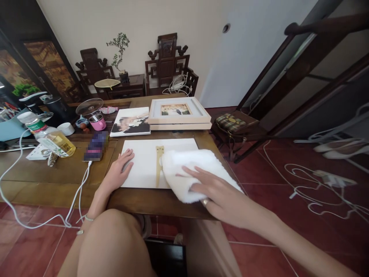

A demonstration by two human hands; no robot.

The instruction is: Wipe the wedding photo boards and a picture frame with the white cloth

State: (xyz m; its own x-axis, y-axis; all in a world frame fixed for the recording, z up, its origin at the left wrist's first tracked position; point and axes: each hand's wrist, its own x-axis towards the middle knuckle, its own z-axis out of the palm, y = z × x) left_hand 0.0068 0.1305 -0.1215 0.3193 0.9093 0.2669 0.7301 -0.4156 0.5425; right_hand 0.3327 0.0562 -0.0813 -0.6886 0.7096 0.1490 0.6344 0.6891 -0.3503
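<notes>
My right hand (213,188) lies flat, fingers spread, on a fluffy white cloth (184,165) that covers the right part of a white board (144,163) lying on the wooden table (57,173). A thin gold strip (158,165) shows on the board beside the cloth. My left hand (119,171) rests open on the board's left edge, fingers stretched out. A ring is on my right hand.
Behind the board lie a photo print (131,122) and stacked wooden picture frames (178,111). To the left are a phone (96,147) on a white cable, a bottle (49,134), a pink cup (98,122) and a small fan (89,106). Cables trail on the red tile floor at right.
</notes>
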